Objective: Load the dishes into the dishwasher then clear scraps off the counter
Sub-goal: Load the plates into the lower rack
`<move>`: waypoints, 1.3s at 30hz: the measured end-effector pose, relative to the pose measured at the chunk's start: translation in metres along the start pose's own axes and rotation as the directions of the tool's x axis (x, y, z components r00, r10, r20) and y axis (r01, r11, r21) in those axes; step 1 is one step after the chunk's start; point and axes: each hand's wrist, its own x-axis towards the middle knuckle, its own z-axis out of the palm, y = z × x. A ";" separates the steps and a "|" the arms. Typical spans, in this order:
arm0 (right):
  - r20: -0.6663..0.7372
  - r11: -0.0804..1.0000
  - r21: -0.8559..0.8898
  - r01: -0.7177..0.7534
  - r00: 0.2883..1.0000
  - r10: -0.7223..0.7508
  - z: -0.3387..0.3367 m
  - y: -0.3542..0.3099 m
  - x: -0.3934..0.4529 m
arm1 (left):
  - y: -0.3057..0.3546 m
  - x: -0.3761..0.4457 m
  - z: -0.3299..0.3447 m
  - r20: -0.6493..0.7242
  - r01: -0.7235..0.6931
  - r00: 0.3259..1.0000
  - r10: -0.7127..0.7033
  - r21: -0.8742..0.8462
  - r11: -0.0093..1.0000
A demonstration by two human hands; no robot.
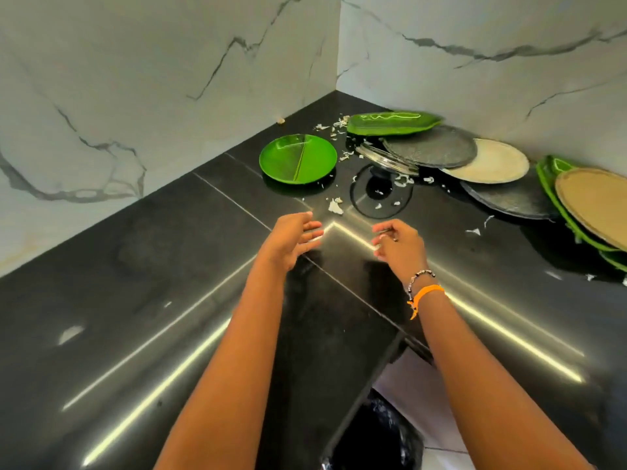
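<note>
Neither hand holds anything: the left hand (293,240) hangs above the black counter (135,283) with its fingers loosely spread, and the right hand (398,244), wearing a beaded bracelet and an orange band (425,293) at the wrist, hovers beside it with fingers lightly curled around nothing.

Taking the round drain recess (380,191) in the counter as the landmark, both hands sit on its near side, well apart from the dishes. Pale scraps (335,206) lie just left of the recess, with more bits inside it and scattered to its right.

Left of the recess and slightly beyond it rests a round green plate (298,161). A clear glass plate (386,159) overhangs the recess's far edge, leaning under a dark grey plate (431,147). Farther right lie a cream plate (492,162), another dark plate (505,198) and a tan plate (597,201) on green dishes. Beyond the recess, by the marble wall (475,79), lies a green leaf-shaped dish (390,123).
</note>
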 end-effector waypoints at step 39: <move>0.088 0.298 0.941 -0.160 0.966 0.243 -0.052 -0.029 0.028 | 0.070 0.056 0.059 -0.077 -0.229 0.972 0.220 -0.143 0.963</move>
